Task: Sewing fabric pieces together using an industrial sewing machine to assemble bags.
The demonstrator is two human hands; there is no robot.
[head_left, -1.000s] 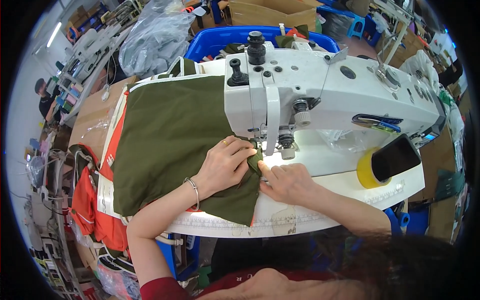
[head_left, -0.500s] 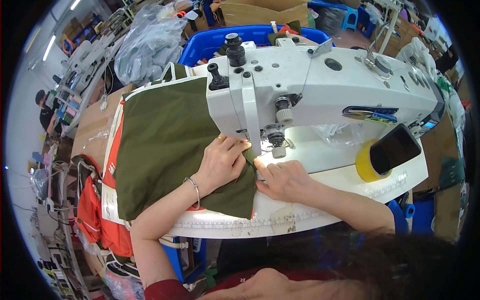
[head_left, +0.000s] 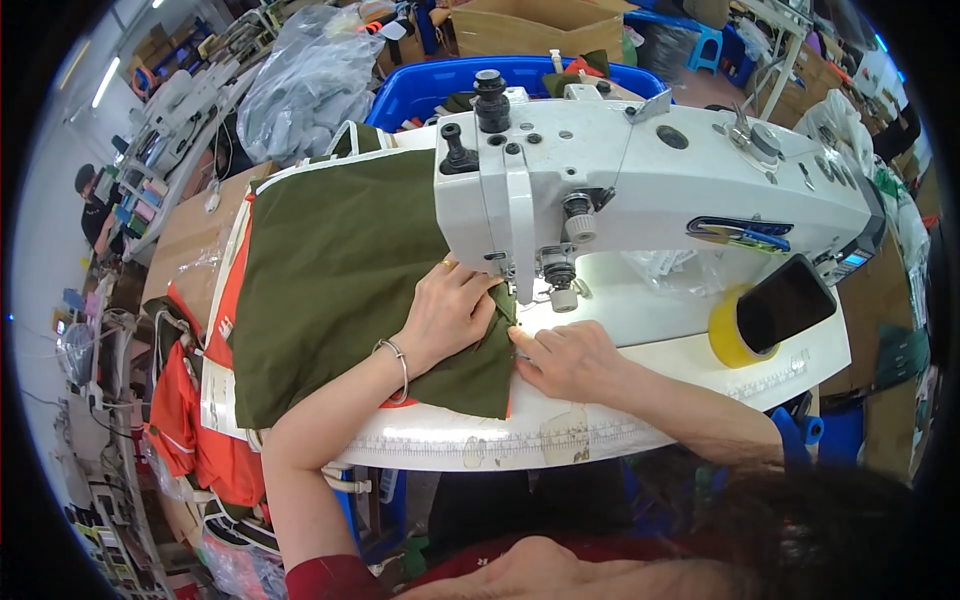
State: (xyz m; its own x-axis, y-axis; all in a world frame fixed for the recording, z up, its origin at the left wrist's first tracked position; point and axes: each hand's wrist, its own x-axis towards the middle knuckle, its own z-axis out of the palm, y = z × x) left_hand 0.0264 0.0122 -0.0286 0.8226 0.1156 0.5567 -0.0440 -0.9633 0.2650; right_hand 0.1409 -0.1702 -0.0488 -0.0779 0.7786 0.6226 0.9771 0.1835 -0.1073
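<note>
Because the olive-green fabric panel (head_left: 330, 270) lies flat on the white sewing table (head_left: 400, 447) with its right edge running up to the needle area of the industrial sewing machine (head_left: 650, 170), good work here seems to depend on guiding that edge straight, without pulling it against the feed. The small folded part near the needle should probably be kept smooth and its layers level, with light, even pressure and the fingertips clear of the presser foot, while the panel's wide left side is left free to slide. The left hand (head_left: 447, 312) rests palm down on the panel, fingers together and bent toward the needle area; whether it pinches cloth or only presses cannot be told. Its forearm slants up from the lower left, a silver bracelet (head_left: 397, 365) at the wrist. The right hand (head_left: 572, 360) comes in from the lower right, index finger stretched to the fabric edge, the others curled under; a grip between thumb and finger cannot be made out.
</note>
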